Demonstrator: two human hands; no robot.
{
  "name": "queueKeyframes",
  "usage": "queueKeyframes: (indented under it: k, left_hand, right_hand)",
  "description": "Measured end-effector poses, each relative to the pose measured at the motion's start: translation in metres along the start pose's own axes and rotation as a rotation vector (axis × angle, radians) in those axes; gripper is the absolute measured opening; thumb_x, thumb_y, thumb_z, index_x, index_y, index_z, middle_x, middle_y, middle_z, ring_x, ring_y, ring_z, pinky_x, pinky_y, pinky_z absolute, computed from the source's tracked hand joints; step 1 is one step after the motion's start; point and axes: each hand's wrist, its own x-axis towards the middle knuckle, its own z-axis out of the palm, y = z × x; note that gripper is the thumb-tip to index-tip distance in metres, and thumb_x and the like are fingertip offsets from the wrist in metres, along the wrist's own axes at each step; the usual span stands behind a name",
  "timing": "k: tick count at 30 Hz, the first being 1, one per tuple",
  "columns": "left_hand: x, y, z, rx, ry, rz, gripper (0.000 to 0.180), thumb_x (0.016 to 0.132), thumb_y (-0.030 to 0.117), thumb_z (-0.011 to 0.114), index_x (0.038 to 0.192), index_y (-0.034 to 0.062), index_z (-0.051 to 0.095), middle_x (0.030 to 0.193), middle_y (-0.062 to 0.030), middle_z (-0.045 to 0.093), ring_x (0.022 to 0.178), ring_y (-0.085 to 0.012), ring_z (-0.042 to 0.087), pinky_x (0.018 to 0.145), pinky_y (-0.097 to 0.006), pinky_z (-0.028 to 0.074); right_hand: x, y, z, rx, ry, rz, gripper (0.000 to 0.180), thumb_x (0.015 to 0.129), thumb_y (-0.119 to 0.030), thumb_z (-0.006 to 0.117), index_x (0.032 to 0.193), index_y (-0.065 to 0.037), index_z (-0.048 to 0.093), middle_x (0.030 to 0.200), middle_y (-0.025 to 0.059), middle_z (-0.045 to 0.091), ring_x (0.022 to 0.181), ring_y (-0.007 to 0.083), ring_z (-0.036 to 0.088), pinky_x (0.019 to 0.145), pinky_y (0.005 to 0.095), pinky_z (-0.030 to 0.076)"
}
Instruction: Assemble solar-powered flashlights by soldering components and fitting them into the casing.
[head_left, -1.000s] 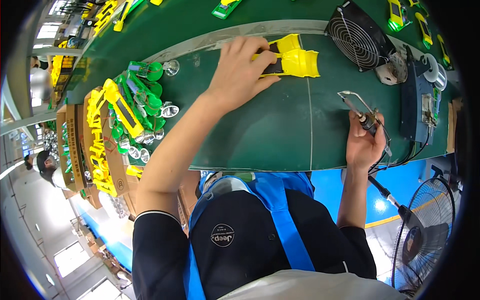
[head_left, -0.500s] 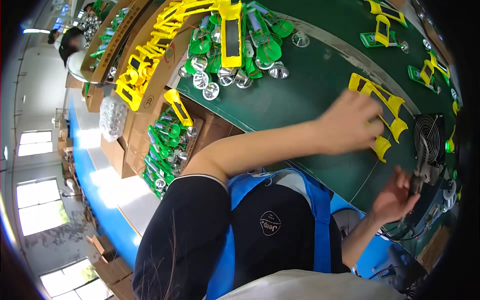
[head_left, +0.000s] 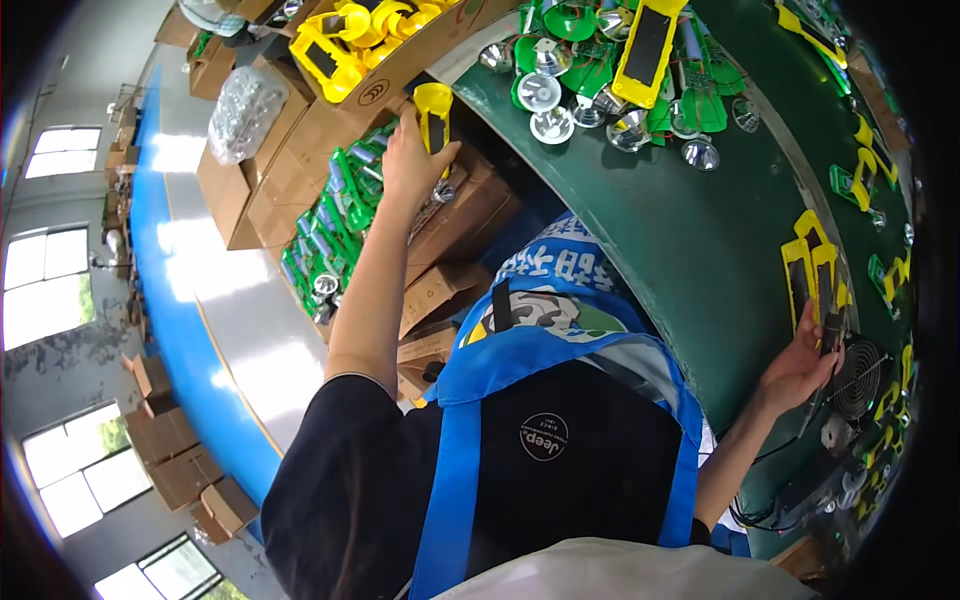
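Note:
At the carton on the left, the fingers of my left hand (head_left: pixel 408 165) are closed round the side of a yellow plastic frame with a dark panel (head_left: pixel 434 100). Beneath that hand lies a heap of green lamp parts (head_left: pixel 345 185) with batteries and silver reflectors. Over at the right, my right hand (head_left: pixel 800 372) has its fingers curled around a slim dark tool (head_left: pixel 831 328); its kind is hard to make out. Just beyond the right hand, several yellow frames (head_left: pixel 812 260) with dark panels lie overlapping on the green work surface (head_left: pixel 690 235).
A cardboard box (head_left: pixel 400 62) of yellow frames stands beside the bench. Green assemblies with reflectors (head_left: pixel 630 130) are piled at the far edge. A round fan (head_left: pixel 857 380) sits past my right hand, with cables near it. A bubble-wrap bundle (head_left: pixel 245 112) rests on cartons at left.
My left hand has moved from the yellow frames on the bench to the carton at the left and gripped a frame there. My right hand stays near the fan. The view has turned left.

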Motion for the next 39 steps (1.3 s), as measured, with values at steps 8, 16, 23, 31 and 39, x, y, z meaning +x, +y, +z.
queueKeyframes:
  k: [8, 16, 23, 31, 39]
  left_hand:
    - [-0.035, 0.057, -0.034, -0.245, 0.37, 0.429, 0.051, 0.073, 0.008, 0.068, 0.119, -0.0003, 0.05, 0.109, -0.017, 0.055, 0.094, -0.0317, 0.054, 0.083, -0.039, 0.042]
    - [-0.078, 0.277, 0.017, -0.508, -0.381, 1.385, 0.037, 0.065, 0.02, 0.067, 0.098, 0.0086, 0.055, 0.098, -0.0077, 0.056, 0.094, -0.0263, 0.053, 0.083, -0.04, 0.041]
    - [0.052, 0.27, -0.026, -0.233, 0.365, 0.891, 0.032, 0.063, 0.028, 0.075, 0.072, 0.0056, 0.055, 0.073, -0.0098, 0.053, 0.072, -0.0285, 0.051, 0.062, -0.039, 0.039]
    - [0.084, 0.232, -0.004, -0.07, 0.204, 0.539, 0.031, 0.068, 0.035, 0.069, 0.087, 0.0116, 0.06, 0.085, -0.0069, 0.063, 0.083, -0.028, 0.059, 0.07, -0.043, 0.042]
    - [0.014, 0.25, -0.054, -0.401, -0.092, 1.075, 0.032, 0.06, -0.003, 0.071, 0.089, 0.0076, 0.064, 0.1, -0.0111, 0.058, 0.087, -0.0274, 0.056, 0.076, -0.036, 0.043]
  right_hand:
    - [-0.017, -0.043, -0.008, 0.014, 0.104, -0.08, 0.03, 0.094, -0.03, 0.041, 0.112, -0.008, 0.05, 0.093, 0.0046, 0.055, 0.091, 0.017, 0.052, 0.1, 0.0477, 0.031]
    - [-0.03, -0.053, 0.019, 0.098, 0.21, -0.122, 0.028, 0.095, -0.032, 0.038, 0.11, -0.01, 0.049, 0.093, 0.007, 0.051, 0.081, 0.0178, 0.048, 0.093, 0.0436, 0.036]
    - [-0.06, -0.03, 0.061, -0.134, 0.217, -0.047, 0.028, 0.094, -0.028, 0.042, 0.112, -0.006, 0.038, 0.09, 0.0125, 0.057, 0.067, 0.0201, 0.057, 0.082, 0.0473, 0.046]
    - [-0.051, -0.006, 0.065, -0.399, 0.098, -0.104, 0.025, 0.093, -0.017, 0.044, 0.112, -0.004, 0.036, 0.091, 0.0186, 0.057, 0.072, 0.0232, 0.061, 0.079, 0.0432, 0.05]
    - [0.007, -0.001, 0.026, -0.16, 0.201, -0.211, 0.021, 0.094, -0.018, 0.041, 0.11, -0.005, 0.039, 0.089, 0.0143, 0.056, 0.064, 0.0256, 0.059, 0.081, 0.0504, 0.048]
